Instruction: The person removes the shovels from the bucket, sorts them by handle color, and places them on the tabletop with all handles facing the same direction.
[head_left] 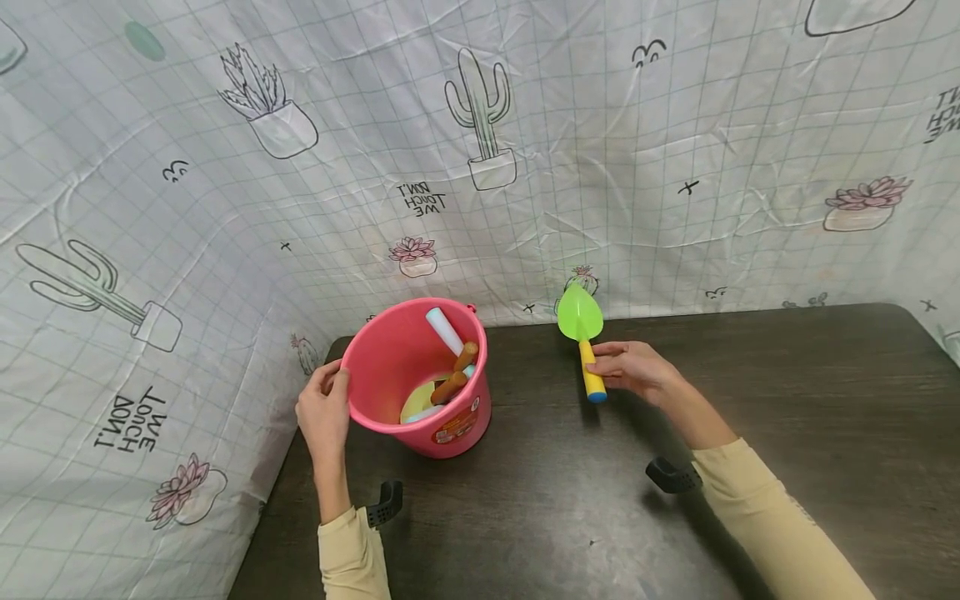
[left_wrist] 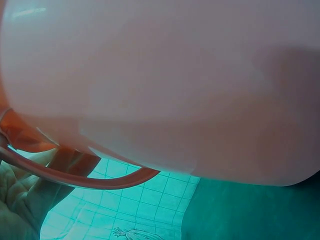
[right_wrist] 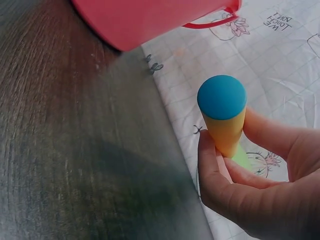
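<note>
My left hand [head_left: 326, 412] grips the rim of a pink bucket [head_left: 397, 350] at its left side, with the thumb toward the rim. The bucket leans a little, its mouth turned toward the head camera. Inside lie a white-handled piece [head_left: 444, 330], brown-handled pieces [head_left: 450, 387] and something pale yellow [head_left: 416, 402]. To the right, my right hand [head_left: 637, 368] pinches a toy shovel [head_left: 590, 375] by its yellow handle, raised over the table. Its light green blade [head_left: 579, 315] points away from me, and the blue end cap [right_wrist: 222, 97] faces the right wrist camera.
A dark wooden table [head_left: 540, 500] lies under both hands. Behind it and on the left hangs a white gridded sheet [head_left: 600, 192] printed with cacti. The bucket's pink carrying handle [left_wrist: 100, 182] hangs near my left fingers in the left wrist view.
</note>
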